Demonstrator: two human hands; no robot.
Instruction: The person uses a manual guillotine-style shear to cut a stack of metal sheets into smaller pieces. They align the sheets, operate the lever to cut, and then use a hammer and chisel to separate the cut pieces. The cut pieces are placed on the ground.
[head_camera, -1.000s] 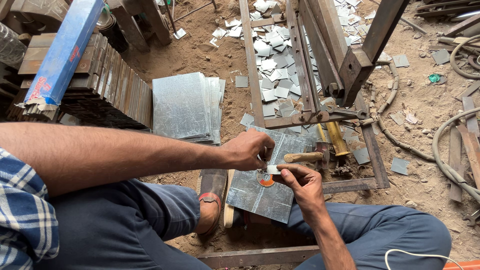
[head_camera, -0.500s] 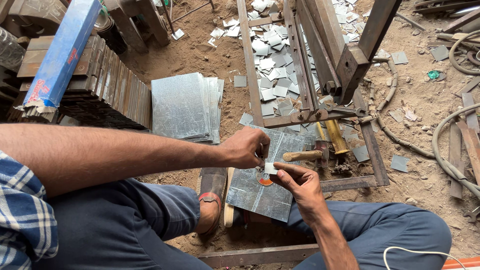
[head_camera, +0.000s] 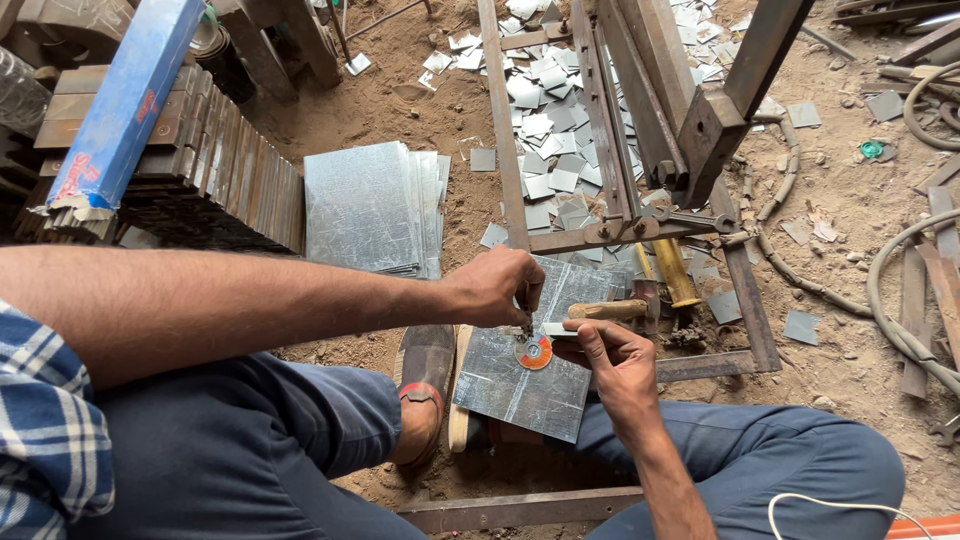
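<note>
Where the two hands met over the work, a small round disc (head_camera: 533, 351) with an orange and grey face was seen lying flat on a galvanised metal sheet (head_camera: 520, 385), near that sheet's upper edge. The left hand (head_camera: 497, 287) was found curled into a loose fist above the disc, its fingertips closed on a thin dark tool (head_camera: 525, 322) whose tip met the sheet just beside the disc's left rim. The right hand (head_camera: 610, 355) was found half closed, thumb and forefinger pinched on a small pale piece (head_camera: 558, 329) touching the disc's right side. One sheet was counted under the hands; it was propped on the person's two sandalled feet (head_camera: 428, 385), its lower corner overhanging the bare dirt. One stack of like sheets (head_camera: 372, 208) was noted on the ground beyond the left forearm, well apart from the work. One rusted steel frame (head_camera: 640, 225) was recorded just behind the sheet's far edge, with one yellow-handled tool (head_camera: 675, 272) lying against it. Small cut metal squares (head_camera: 545, 130), too many to count, were scattered inside the frame. Open ground was limited to the dirt strip between stack and frame; a blue box (head_camera: 125, 100) rested on ribbed bars at the left.
</note>
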